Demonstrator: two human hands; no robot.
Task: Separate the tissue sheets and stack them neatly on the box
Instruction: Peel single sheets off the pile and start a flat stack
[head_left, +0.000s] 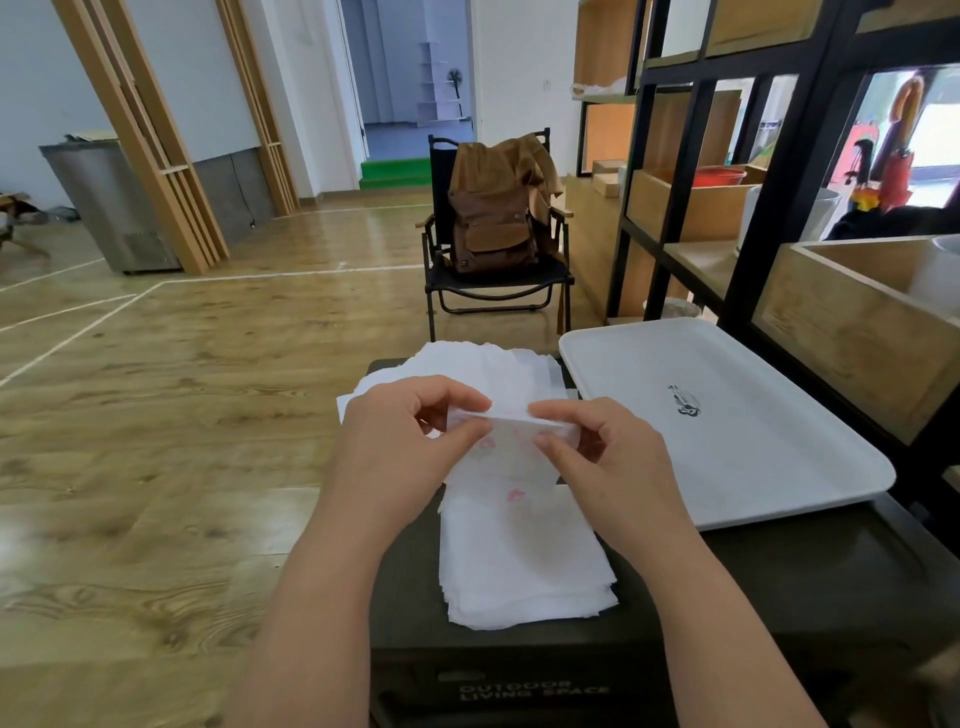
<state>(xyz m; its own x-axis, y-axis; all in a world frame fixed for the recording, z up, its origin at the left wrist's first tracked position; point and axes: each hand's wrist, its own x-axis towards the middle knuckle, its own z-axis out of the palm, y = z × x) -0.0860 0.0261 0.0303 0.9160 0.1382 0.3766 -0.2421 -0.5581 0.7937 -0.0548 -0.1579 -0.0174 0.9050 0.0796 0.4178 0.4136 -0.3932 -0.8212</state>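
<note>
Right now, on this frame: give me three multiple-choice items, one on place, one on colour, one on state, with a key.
1. Where is the tray?
A. on the chair
B. on the box, right of the tissues
C. on the floor

2. What colour is the bag on the chair?
A. brown
B. blue
C. white

3. What are the hands doing?
A. resting flat on the box
B. lifting the tray
C. both pinching one tissue sheet

Key:
1 B, the tray lies on the box beside the near stack.
2 A, the bag is plainly brown.
3 C, left hand and right hand pinch the sheet above the stack.
</note>
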